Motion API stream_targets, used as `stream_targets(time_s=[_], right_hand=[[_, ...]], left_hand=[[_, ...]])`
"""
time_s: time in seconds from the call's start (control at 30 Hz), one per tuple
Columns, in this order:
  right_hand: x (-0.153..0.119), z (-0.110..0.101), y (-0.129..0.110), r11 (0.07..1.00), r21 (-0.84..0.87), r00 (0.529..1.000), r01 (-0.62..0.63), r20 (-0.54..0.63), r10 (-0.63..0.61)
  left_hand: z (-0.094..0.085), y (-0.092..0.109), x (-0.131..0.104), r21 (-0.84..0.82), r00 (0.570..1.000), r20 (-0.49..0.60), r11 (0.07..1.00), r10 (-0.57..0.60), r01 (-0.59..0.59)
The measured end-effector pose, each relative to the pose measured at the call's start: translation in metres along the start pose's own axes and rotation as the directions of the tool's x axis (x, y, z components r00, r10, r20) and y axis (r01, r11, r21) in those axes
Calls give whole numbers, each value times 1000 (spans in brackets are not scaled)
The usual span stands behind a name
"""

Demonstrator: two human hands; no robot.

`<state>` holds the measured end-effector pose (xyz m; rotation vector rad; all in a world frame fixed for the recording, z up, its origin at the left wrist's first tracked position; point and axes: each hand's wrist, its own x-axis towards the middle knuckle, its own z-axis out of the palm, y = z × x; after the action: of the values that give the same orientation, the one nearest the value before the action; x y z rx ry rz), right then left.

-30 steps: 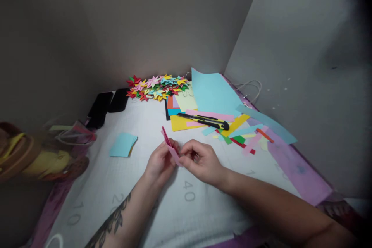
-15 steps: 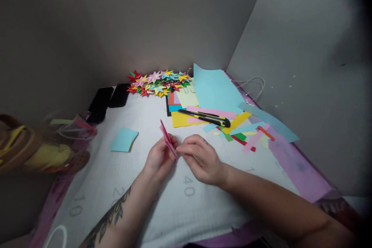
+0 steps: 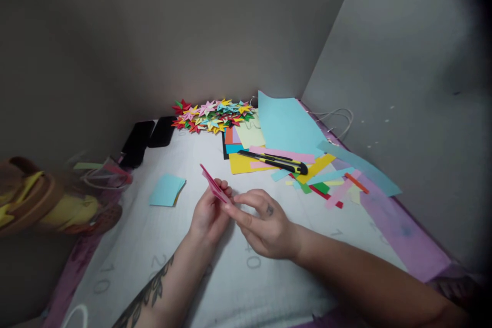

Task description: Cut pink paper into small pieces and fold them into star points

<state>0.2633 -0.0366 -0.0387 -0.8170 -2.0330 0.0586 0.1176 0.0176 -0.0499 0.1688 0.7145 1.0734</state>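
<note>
A thin stack of pink paper [image 3: 215, 187] is held up tilted above the middle of the table. My left hand [image 3: 209, 216] is closed around it from the left, fingertips curling behind. At its lower right corner, my right hand [image 3: 268, 224] has its fingertips pressed against the edge, thumb largely hidden. To the left lies a small stack of light blue paper squares [image 3: 166, 190], with a yellowish edge below the blue. A yellow-and-black utility knife [image 3: 282, 162] rests on coloured sheets beyond my right hand.
Folded paper stars [image 3: 211, 115] are heaped along the back wall. A large light blue sheet [image 3: 290, 123] and scattered paper strips [image 3: 323, 188] lie at the right. Two dark flat objects [image 3: 162, 131] are at the back left. A brown-and-yellow object [image 3: 65, 205] stands at the left edge.
The pink paper has tipped further left and lies flatter. My right hand has turned and its fingers have come onto the paper's lower corner. The view has shifted slightly.
</note>
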Motion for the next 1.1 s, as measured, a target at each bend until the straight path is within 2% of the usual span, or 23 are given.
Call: stream_targets(time_s=[0.33, 0.63, 0.73, 0.93, 1.1], right_hand=[[-1, 4, 1, 999, -48, 999, 21, 33, -20], [-4, 14, 1, 934, -358, 998, 13, 68, 12], [-3, 14, 0, 948, -317, 998, 26, 62, -7], [-3, 9, -2, 970, -240, 999, 37, -29, -45], [-2, 9, 0, 976, -219, 1000, 19, -4, -20]], left_hand=[[3, 1, -1, -46, 998, -53, 999, 20, -23], [5, 2, -1, -49, 977, -193, 994, 89, -100], [7, 3, -3, -61, 981, -182, 995, 65, -77], [5, 5, -2, -123, 990, -127, 989, 61, -77], [5, 6, -2, -134, 992, -108, 988, 57, -72]])
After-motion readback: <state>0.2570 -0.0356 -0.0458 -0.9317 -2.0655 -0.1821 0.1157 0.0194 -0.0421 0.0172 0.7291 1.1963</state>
